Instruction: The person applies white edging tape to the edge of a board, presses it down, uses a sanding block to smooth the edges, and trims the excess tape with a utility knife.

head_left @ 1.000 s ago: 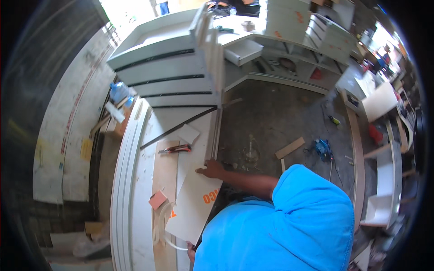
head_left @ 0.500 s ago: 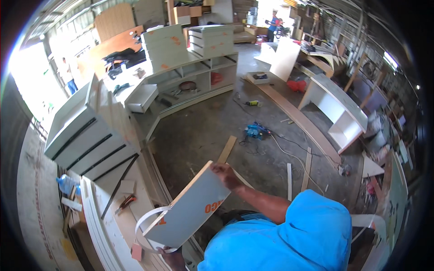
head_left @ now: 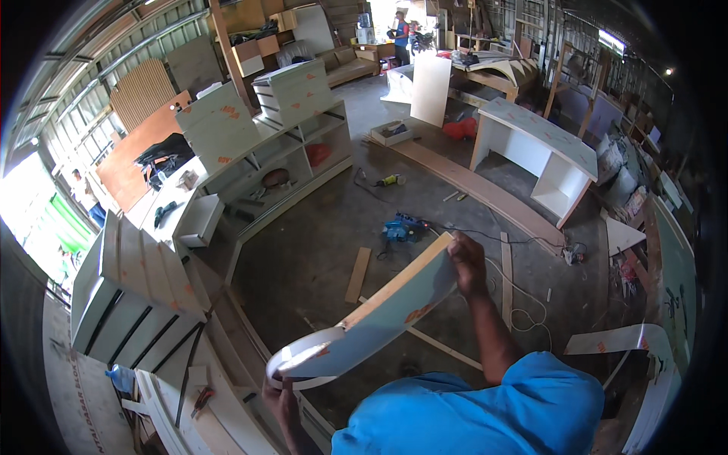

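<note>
Evidently the pale board (head_left: 402,311) is up in the air in front of the person's body, near six o'clock and tilted, its bare wood edge facing the blue power tool (head_left: 404,229) on the floor (head_left: 322,265). The right hand (head_left: 468,264), toward four o'clock, pinches the board's far corner. The left hand (head_left: 280,394), at seven o'clock, is closed on the curling white strip (head_left: 307,347) at the near end; whether its fingers also press the board cannot be told. The board looks stiff and moderately light, its smooth faces probably a little slippery, its corners likely to chip. Opposite ends seem the sound hold. The strip looks thin and springy, best taken flat, lest it kink.
</note>
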The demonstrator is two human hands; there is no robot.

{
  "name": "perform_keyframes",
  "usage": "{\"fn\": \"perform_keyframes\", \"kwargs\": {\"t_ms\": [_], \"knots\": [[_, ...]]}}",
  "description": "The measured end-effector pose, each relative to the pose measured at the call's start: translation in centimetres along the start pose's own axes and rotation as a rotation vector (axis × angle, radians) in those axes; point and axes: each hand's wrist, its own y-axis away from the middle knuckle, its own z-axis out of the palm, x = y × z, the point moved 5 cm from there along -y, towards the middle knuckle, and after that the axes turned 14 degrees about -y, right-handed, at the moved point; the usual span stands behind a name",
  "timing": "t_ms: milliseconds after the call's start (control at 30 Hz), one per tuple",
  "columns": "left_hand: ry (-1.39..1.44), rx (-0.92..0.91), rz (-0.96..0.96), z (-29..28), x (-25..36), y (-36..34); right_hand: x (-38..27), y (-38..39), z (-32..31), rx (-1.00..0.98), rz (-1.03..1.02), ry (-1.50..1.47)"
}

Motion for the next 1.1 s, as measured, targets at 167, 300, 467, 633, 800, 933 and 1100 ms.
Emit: {"fn": "perform_keyframes", "kwargs": {"t_ms": [167, 300, 467, 633, 800, 933, 1100], "knots": [[-0.271, -0.326, 0.068, 10.7, 7.9, -1.9, 1.5, -3.9, -6.8, -0.169, 0.047, 0.076], [-0.440, -0.501, 0.146, 16.4, 7.1, -3.5, 3.4, -5.7, -10.7, -0.159, 0.050, 0.116], [0.232, -0.305, -0.096, 17.9, 8.4, -5.1, 1.7, -7.3, -16.3, -0.013, -0.021, 0.241], [0.458, -0.107, -0.173, 13.5, 1.9, -8.2, 0.1, -6.1, -21.6, 0.169, -0.065, 0.238], [-0.218, -0.258, -0.135, 11.0, -4.9, -8.9, -1.2, -5.5, -19.4, 0.186, -0.116, 0.241], [-0.548, -0.545, -0.075, 12.7, 2.1, -7.7, -0.6, -5.4, -14.9, 0.041, -0.050, 0.238], [-0.899, -0.618, 0.294, 9.5, 3.3, -8.8, 1.0, -4.4, -9.8, -0.064, -0.045, 0.323]]}}
